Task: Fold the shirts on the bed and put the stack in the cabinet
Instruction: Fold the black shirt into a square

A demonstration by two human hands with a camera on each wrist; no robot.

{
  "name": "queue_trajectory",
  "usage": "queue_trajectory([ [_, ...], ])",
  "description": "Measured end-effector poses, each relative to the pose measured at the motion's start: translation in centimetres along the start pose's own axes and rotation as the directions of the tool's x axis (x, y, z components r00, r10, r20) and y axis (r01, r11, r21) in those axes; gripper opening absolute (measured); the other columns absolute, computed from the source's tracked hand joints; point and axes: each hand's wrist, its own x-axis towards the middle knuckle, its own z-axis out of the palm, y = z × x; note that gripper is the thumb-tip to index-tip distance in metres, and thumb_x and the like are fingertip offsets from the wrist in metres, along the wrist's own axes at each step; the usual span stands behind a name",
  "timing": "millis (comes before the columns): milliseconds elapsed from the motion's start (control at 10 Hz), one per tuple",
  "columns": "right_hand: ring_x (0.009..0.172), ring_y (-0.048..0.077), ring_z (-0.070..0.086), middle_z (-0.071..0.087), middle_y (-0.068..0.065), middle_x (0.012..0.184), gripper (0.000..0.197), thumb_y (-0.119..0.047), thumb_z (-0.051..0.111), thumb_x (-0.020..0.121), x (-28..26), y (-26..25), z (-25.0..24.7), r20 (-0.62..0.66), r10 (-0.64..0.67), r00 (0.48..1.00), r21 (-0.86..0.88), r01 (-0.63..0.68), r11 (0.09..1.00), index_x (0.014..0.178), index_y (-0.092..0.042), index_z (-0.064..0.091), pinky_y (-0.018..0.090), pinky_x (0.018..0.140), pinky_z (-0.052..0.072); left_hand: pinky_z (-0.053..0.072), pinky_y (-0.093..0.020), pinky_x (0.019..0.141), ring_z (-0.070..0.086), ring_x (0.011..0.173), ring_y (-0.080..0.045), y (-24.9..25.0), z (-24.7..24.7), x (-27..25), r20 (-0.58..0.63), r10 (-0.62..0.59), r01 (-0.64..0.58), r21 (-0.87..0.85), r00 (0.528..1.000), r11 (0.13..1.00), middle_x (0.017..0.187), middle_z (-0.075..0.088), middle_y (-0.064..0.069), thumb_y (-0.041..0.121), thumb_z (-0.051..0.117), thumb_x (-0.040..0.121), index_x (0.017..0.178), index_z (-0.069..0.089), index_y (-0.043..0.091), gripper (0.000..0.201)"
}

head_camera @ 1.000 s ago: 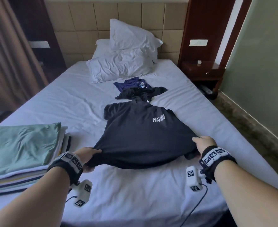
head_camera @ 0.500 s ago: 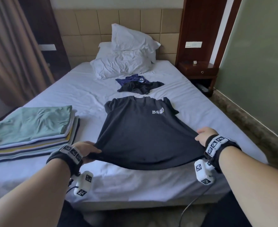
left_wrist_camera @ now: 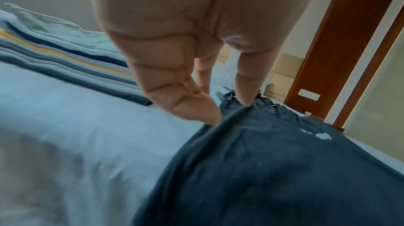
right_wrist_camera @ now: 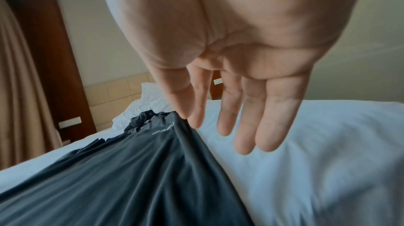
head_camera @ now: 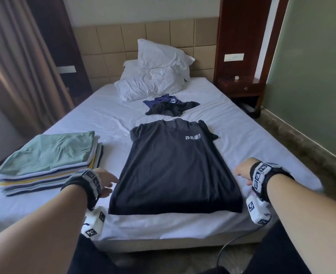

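A black shirt with a small white chest print lies spread flat, front up, near the foot of the bed, its hem toward me. My left hand hovers at the shirt's left edge with its fingers straight and holds nothing; in the left wrist view its fingertips sit just over the black shirt. My right hand is at the right edge, fingers spread over the sheet, and in the right wrist view its fingertips are clear of the black shirt. A stack of folded shirts, green on top, lies to the left.
A small pile of crumpled dark shirts lies farther up the bed, below two white pillows. A wooden nightstand stands at the right of the headboard, curtains hang at the left, and the bed's foot edge is just in front of me.
Both hands gripped the shirt's hem corners and drew it toward me; now they have let go and opened, and the shirt lies flat and smooth. My view has pulled back.
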Motion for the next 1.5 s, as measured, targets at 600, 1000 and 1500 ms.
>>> queue_trajectory([
  [600, 0.056, 0.026, 0.051, 0.055, 0.014, 0.062, 0.010, -0.007, 0.056, 0.078, 17.4, -0.5, 2.3, 0.091, 0.262, 0.961, 0.406, -0.276, 0.871, 0.068, -0.009, 0.058, 0.033, 0.059, 0.044, 0.044, -0.035, 0.108, 0.059, 0.126, -0.022, 20.9, 16.0, 13.1, 0.146, 0.555, -0.564, 0.385, 0.819, 0.731, 0.144, 0.056, -0.001, 0.052, 0.074, 0.086, 0.147, 0.048, 0.022, 0.073],
  [1000, 0.061, 0.024, 0.059, 0.062, 0.007, 0.068, 0.030, -0.041, 0.070, 0.060, 34.3, -9.4, 1.3, 0.088, 0.026, 0.996, 0.510, -0.068, 0.858, 0.071, -0.013, 0.066, 0.041, 0.065, 0.054, -0.006, -0.063, 0.122, -0.026, 0.152, -0.039, 27.9, 28.3, 26.5, 0.343, 0.265, -0.433, 0.736, 0.901, 0.520, 0.167, -0.028, 0.003, 0.102, 0.056, 0.047, 0.156, -0.022, 0.042, 0.147],
  [1500, 0.088, 0.034, 0.063, 0.067, 0.016, 0.096, 0.024, -0.029, 0.052, 0.098, 36.8, -14.5, -1.8, -0.289, -0.217, 0.932, 0.322, 0.308, 0.895, 0.100, -0.007, 0.060, 0.038, 0.074, 0.051, 0.029, -0.055, 0.118, 0.027, 0.146, -0.042, 31.7, 27.2, 26.4, 0.278, 0.304, -0.402, 0.764, 0.911, 0.505, 0.159, 0.023, -0.014, 0.094, 0.068, 0.035, 0.156, 0.019, 0.026, 0.147],
])
